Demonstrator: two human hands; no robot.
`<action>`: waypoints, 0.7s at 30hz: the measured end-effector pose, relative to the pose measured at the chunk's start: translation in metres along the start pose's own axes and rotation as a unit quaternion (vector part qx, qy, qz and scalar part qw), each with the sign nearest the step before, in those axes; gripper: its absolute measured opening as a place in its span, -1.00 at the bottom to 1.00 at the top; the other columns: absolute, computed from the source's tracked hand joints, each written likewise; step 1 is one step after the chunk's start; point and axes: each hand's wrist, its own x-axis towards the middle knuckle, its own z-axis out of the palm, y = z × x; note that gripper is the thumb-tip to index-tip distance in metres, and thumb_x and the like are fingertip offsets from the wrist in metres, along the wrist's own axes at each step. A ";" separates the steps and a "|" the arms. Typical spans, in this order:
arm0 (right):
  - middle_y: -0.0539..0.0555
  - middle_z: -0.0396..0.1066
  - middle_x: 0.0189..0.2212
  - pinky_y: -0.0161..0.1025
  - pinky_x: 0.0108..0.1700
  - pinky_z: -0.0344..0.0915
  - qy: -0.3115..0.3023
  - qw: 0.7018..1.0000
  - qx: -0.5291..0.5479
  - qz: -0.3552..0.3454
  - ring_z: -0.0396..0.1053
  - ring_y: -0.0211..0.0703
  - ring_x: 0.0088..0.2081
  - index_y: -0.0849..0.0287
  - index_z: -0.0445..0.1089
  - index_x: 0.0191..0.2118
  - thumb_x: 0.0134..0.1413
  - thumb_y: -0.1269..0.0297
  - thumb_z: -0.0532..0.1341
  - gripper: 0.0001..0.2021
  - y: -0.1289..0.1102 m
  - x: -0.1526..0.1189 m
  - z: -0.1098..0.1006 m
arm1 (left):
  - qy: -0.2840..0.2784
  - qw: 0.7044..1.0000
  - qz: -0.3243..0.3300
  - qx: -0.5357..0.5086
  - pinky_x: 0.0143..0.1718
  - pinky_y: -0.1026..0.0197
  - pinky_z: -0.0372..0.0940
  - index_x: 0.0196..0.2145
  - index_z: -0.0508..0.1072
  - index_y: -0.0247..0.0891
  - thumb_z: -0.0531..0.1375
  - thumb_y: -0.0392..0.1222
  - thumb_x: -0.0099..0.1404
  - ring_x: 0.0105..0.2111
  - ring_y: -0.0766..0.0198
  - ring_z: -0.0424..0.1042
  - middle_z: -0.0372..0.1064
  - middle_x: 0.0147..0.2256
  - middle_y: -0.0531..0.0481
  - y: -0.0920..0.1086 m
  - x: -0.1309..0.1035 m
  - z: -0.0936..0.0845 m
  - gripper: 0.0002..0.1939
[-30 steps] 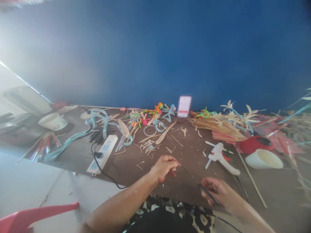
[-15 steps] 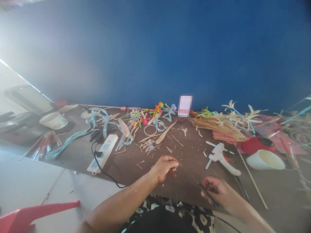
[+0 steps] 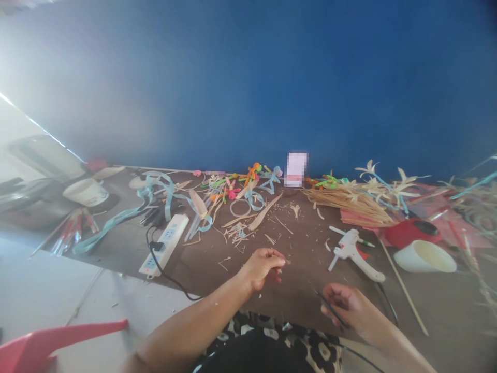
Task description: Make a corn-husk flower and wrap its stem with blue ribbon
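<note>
Holding 1 slim dark tool (image 3: 331, 307) in the right hand (image 3: 345, 309).

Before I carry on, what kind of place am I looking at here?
Probably a craft workspace: a white glue gun lies on the brown table, with a bundle of dried stalks and pale blue ribbon around it.

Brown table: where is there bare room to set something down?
A wide bare patch of table lies in front of the right-hand white cup, right of the pale stick. Another lies between the blue ribbon and the power strip. Along the blue wall it is crowded with flowers and straw.
</note>
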 end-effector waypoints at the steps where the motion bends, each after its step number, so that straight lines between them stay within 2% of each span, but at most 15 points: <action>1: -0.12 0.17 -0.70 -0.45 -0.61 0.01 -0.001 1.000 0.004 0.000 0.09 -0.42 -0.66 0.19 0.09 -0.57 -0.25 0.10 0.24 -0.68 0.000 0.000 0.000 | -0.001 1.000 0.001 -0.001 -0.66 0.35 0.21 -0.53 0.34 -0.35 0.18 -0.26 -0.10 -0.63 0.44 0.17 0.18 -0.64 0.09 0.000 0.000 0.000 -0.88; 7: -0.10 0.21 -0.67 -0.44 -0.59 0.03 -0.003 1.000 0.015 -0.008 0.10 -0.41 -0.65 0.19 0.10 -0.56 -0.22 0.07 0.22 -0.67 -0.001 -0.003 0.001 | 0.001 1.000 -0.009 -0.004 -0.64 0.36 0.20 -0.52 0.35 -0.36 0.18 -0.26 -0.09 -0.61 0.42 0.23 0.24 -0.60 0.05 -0.001 0.000 -0.001 -0.88; 14: -0.14 0.14 -0.70 -0.44 -0.60 0.02 0.005 1.000 0.007 0.007 0.08 -0.42 -0.66 0.18 0.10 -0.57 -0.25 0.07 0.23 -0.67 -0.001 -0.003 0.002 | -0.002 1.000 -0.008 -0.019 -0.62 0.38 0.20 -0.50 0.37 -0.36 0.17 -0.27 -0.09 -0.59 0.42 0.23 0.25 -0.59 0.04 -0.003 -0.001 -0.004 -0.87; 21: -0.12 0.18 -0.70 -0.45 -0.60 0.02 -0.006 1.000 0.005 0.008 0.11 -0.42 -0.67 0.19 0.11 -0.59 -0.25 0.08 0.23 -0.68 -0.002 -0.003 0.003 | 0.000 1.000 -0.004 -0.014 -0.64 0.37 0.20 -0.48 0.36 -0.35 0.17 -0.26 -0.07 -0.56 0.40 0.25 0.28 -0.54 0.02 -0.004 -0.003 -0.008 -0.86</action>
